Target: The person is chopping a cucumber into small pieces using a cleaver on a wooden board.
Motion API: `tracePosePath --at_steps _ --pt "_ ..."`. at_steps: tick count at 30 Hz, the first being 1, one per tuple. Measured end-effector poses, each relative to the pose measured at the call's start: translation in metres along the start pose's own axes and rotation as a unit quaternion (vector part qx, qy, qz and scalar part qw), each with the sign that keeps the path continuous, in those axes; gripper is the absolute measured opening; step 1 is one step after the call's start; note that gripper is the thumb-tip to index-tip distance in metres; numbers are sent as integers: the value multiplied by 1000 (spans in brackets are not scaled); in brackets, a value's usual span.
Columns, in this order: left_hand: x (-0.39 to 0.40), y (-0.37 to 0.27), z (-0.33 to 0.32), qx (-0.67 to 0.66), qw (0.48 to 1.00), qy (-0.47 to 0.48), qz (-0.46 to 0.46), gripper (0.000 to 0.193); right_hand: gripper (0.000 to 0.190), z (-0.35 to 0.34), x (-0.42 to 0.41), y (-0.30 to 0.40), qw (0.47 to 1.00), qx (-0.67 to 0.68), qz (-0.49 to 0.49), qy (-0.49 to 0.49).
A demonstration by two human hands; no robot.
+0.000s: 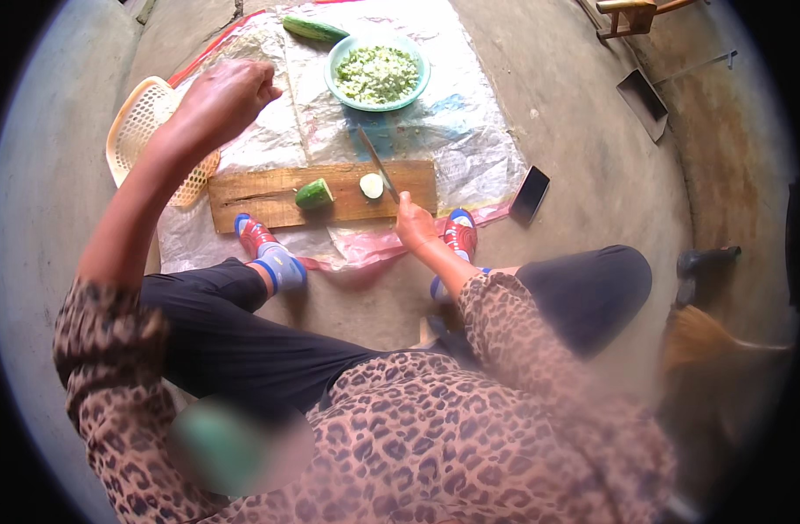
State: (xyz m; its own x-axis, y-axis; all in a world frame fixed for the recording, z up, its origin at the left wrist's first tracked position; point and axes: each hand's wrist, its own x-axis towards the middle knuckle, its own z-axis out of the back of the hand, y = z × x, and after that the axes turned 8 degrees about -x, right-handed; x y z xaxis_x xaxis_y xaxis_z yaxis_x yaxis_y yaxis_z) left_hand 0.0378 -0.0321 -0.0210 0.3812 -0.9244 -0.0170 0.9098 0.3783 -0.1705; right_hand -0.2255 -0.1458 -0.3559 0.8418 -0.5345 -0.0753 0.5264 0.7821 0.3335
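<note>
My right hand (416, 223) grips the handle of a knife (379, 165), its blade pointing up and left over the wooden board (262, 190). Just left of the blade lies a pale cut cucumber piece (371, 186). Farther left on the board rests a larger piece of green cucumber (314, 194), its cut face turned right. My left hand (232, 92) is raised above the sheet, near the basket, fingers curled; whether it holds anything is hidden. A light green bowl (331, 85) of chopped pale green pieces stands beyond the board, with a whole cucumber (314, 29) beside it.
A white plastic sheet (472, 144) lies under the board and bowl. At the left sits a perforated plastic basket (131, 131), partly behind my left arm. A phone (530, 195) lies at the sheet's right edge. Farther right are a dustpan (643, 105), a wooden stool (626, 13) and a broom (695, 337).
</note>
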Motion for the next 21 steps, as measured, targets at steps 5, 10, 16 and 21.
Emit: tracePosePath --at_steps 5,10,16,21 --pt "-61 -72 20 -81 995 -25 -47 13 26 -2 3 -2 999 4 23 -42" --pt "-88 -60 -5 -6 960 263 -96 13 26 -24 4 -8 997 11 40 -61" --pt "-95 -66 -32 -14 936 325 -137 19 23 -38 -2 -8 994 -71 -16 78" --pt "-105 -74 -41 -37 925 335 -175 14 24 -27 -2 -7 997 -36 -17 65"
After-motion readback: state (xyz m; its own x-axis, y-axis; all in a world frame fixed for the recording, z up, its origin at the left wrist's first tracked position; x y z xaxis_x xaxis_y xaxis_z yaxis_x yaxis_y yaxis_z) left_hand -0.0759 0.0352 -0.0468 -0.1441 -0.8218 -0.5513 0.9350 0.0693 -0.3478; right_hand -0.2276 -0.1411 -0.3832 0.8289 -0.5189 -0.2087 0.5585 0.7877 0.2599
